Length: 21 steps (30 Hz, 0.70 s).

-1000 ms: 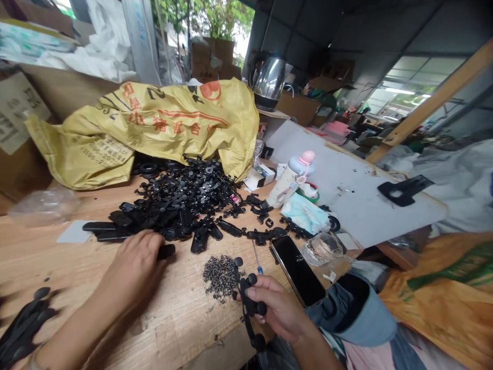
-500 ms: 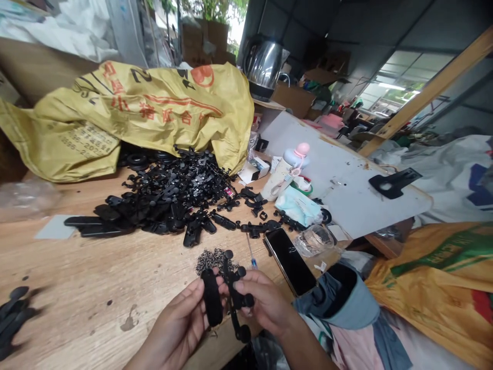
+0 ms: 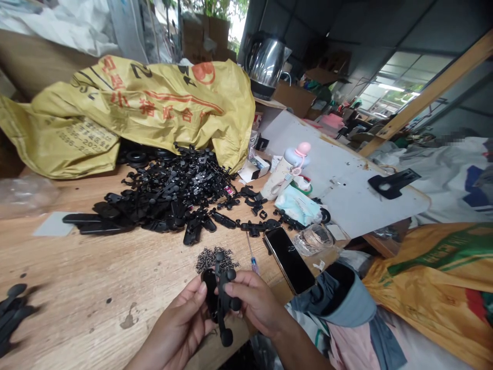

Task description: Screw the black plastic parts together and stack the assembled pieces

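Note:
My left hand (image 3: 185,314) is closed on a flat, elongated black plastic piece (image 3: 208,289), held upright near the table's front edge. Pinched in my right hand (image 3: 254,300) is a black plastic bracket (image 3: 223,298) with rounded knobs on its arms. The bracket lies against the flat piece and partly covers it, so whether the two are joined I cannot tell. Just beyond my fingers is a small heap of dark screws (image 3: 210,258). A screwdriver (image 3: 253,261) with a clear blue handle lies to its right.
A large pile of black plastic parts (image 3: 173,190) spreads before a yellow sack (image 3: 165,103). Toward the right are a phone (image 3: 289,259), a clear plastic cup (image 3: 314,239), a bottle (image 3: 285,172) and a grey cap (image 3: 344,300). More black parts (image 3: 13,316) lie at the left edge.
My right hand has moved left, bringing the knobbed bracket from beside the flat piece to against it. The flat piece has turned a little in my left hand.

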Motion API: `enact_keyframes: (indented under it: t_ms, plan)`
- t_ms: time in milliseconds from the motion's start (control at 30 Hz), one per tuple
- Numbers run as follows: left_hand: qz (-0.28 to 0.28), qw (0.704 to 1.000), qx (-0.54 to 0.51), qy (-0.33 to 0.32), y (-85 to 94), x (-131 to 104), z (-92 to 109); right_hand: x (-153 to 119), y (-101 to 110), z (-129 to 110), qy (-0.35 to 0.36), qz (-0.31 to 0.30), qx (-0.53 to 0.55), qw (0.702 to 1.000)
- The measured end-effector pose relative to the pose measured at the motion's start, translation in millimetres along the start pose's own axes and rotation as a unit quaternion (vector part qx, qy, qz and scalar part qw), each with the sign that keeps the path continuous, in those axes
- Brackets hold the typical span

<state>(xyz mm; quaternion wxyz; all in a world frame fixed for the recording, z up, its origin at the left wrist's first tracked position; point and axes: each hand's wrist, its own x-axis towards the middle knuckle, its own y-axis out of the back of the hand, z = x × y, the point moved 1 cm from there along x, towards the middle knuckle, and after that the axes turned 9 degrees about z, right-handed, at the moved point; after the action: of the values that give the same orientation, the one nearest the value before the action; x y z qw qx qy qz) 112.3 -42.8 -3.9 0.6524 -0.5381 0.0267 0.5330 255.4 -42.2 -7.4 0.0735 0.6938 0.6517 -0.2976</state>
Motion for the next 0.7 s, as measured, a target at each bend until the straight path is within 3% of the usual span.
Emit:
enact_keyframes:
  t_ms: [400, 700]
  plan:
    - [-0.065, 0.993, 0.096, 0.007, -6.2, 0, 17, 2, 3, -15, 0.0, -0.001, -0.061, 0.998]
    - [-0.045, 0.992, 0.118, 0.013, -4.4, 4, 20, 4, 6, -17, 0.012, -0.015, -0.094, 0.995]
